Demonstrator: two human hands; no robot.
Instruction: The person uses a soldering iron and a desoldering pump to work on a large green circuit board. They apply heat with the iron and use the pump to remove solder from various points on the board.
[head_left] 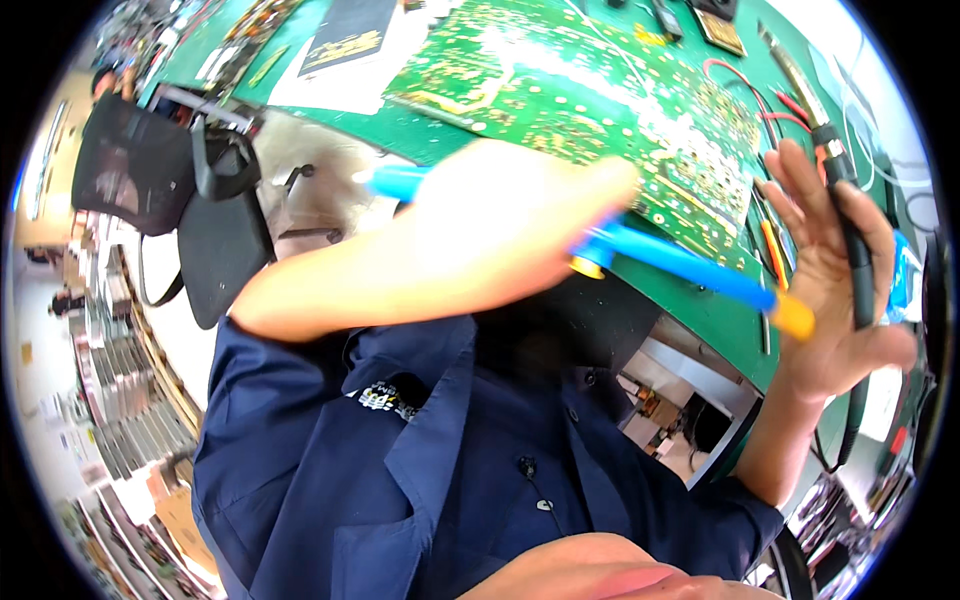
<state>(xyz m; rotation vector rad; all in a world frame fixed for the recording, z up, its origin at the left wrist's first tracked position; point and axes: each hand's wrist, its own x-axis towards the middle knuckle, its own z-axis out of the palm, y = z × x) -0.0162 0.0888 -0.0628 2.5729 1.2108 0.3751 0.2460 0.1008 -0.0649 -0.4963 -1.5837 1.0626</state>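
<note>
My left hand, blurred, is closed on a long blue desoldering pump with a yellow end, which crosses sideways over the near edge of a large green circuit board. My right hand, at the right with its palm up and some fingers raised, holds the black handle of a soldering iron between thumb and fingers, the metal tip pointing toward the back of the bench. Beside it lie an orange-handled tool and red leads.
The green bench carries a dark booklet on white paper and small boards. A black mesh chair stands at the left; behind it are stacked goods and another person. A blue packet is at the right.
</note>
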